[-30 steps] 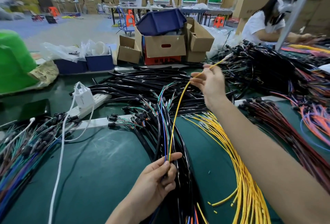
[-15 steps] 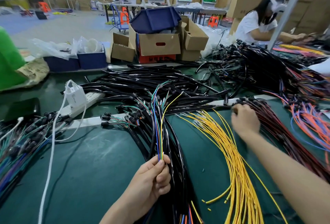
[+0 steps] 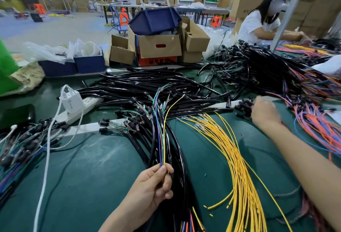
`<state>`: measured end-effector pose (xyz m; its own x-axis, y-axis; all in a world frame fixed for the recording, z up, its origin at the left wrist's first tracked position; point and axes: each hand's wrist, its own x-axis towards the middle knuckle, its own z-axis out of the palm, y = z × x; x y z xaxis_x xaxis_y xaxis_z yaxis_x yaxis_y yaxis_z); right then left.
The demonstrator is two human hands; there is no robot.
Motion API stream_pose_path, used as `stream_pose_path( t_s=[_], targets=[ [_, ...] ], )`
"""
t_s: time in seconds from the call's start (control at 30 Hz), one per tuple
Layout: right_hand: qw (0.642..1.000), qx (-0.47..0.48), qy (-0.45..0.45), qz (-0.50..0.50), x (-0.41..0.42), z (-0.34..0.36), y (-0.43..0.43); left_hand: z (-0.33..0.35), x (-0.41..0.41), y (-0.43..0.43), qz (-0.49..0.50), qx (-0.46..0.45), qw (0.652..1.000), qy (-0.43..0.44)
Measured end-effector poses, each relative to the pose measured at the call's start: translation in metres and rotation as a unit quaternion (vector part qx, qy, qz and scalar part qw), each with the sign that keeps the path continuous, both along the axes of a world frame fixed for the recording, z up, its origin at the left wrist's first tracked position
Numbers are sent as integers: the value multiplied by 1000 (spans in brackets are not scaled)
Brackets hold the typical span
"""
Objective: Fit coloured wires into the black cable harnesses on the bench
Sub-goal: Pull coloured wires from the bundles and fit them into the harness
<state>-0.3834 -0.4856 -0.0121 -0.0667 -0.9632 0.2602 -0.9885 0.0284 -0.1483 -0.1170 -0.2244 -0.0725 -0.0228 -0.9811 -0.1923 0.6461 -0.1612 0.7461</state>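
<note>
Wire selection: left hand is pinching wires at 6 o'clock. Right hand, grip indeterminate, is hovering over connectors at 2 o'clock; next, probably pick one.

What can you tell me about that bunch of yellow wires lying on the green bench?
The yellow wires are many thin strands, plastic-coated by the look, with small metal tips at their far ends. They lie loose on the green bench, fanned out at the far end and curving together toward the near edge. A few short ends curl out to the left. Along their left side lie black cables. Neither the left hand nor the right hand touches them.
</note>
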Motion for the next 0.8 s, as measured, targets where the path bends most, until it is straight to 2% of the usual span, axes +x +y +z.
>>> stream_pose_path(
  t_s=[0.1,0.17,0.27,0.33,0.4,0.47,0.53,0.63,0.7,0.8],
  targets=[
    [991,-107,-28,78,33,53,8,2,0,0,3,5,1000,0],
    [958,-219,-101,154,53,88,16,2,0,1,1,15,1000,-1],
    [845,-393,-266,246,76,139,32,2,1,2,-9,29,999,11],
    [763,-450,-377,270,84,164,44,3,1,2,-13,31,999,20],
    [695,-467,-471,278,87,177,54,2,1,1,-7,36,999,11],
    [644,-436,-560,286,92,180,65,2,1,0,-3,40,999,5],
    [608,-373,-634,299,99,176,74,2,0,0,-1,42,999,7],
    [579,-181,-745,277,112,156,80,2,1,-1,-2,43,999,15],
    [589,-27,-765,260,122,132,81,3,1,0,-6,43,999,23],
    [635,129,-718,254,137,88,84,4,2,1,-21,43,999,26]
  ],
)
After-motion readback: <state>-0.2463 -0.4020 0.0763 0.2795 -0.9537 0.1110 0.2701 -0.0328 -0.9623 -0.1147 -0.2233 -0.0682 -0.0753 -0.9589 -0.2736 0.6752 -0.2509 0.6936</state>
